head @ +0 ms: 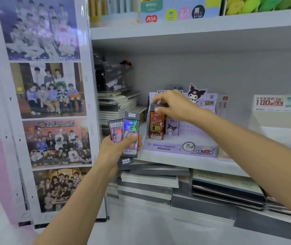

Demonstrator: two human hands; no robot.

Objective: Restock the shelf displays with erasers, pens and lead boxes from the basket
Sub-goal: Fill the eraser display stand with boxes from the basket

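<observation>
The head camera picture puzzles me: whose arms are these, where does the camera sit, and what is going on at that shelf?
There is no machine here. A person wears one camera on the head, and it looks down at their own bare hands. The right hand pinches the top of an orange lead box, holding it upright in the purple display tray on the white shelf, beside a purple box. The left hand grips a few more lead boxes. Stacked notebooks lie underneath.
</observation>
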